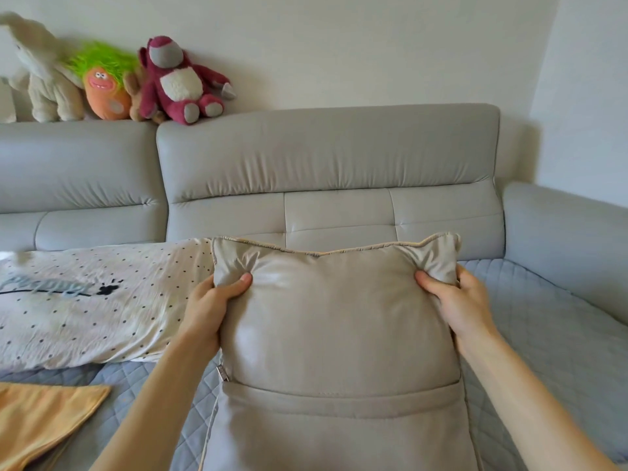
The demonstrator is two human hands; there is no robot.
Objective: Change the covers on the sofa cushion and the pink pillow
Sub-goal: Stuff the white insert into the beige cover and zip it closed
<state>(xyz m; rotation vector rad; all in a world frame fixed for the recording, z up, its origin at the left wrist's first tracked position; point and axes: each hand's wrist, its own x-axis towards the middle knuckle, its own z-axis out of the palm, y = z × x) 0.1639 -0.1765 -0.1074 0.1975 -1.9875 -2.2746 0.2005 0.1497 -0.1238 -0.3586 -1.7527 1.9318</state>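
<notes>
Sofa cushion: a square beige cushion in a smooth satin-like cover [339, 321] with piped edges, held upright in front of the person over the sofa seat, its upper corners loose and floppy.
Cushion detail: a stitched overlapping flap runs across the lower part of the facing side, and a small metal zip pull [222, 372] shows at its left edge.
Left hand: the left hand [207, 309] takes the cushion by its upper left side, thumb pressed into the front fabric, the other fingers hidden behind; its grip is closed round the cushion.
Right hand: the right hand [457, 302] holds the upper right side the same way, thumb on the front and fingers curled behind the floppy corner; this grip too is closed round the cushion.
Long pillow: a white crinkled pillow with black dots and a dark printed motif [91, 300] lies across the seat to the left, its right end running behind the cushion's left edge.
Orange cloth: a flat piece of orange fabric [40, 423] lies on the seat at lower left, near the left forearm.
Seat: a quilted blue-grey seat cover [550, 338] spreads beneath everything.
Sofa: a light grey leather sofa [326, 158] with padded backrests.
Backrest top: a cream plush animal [44, 73], an orange plush with green hair [102, 79] and a dark pink plush bear [180, 83] sit in a row against the wall.
</notes>
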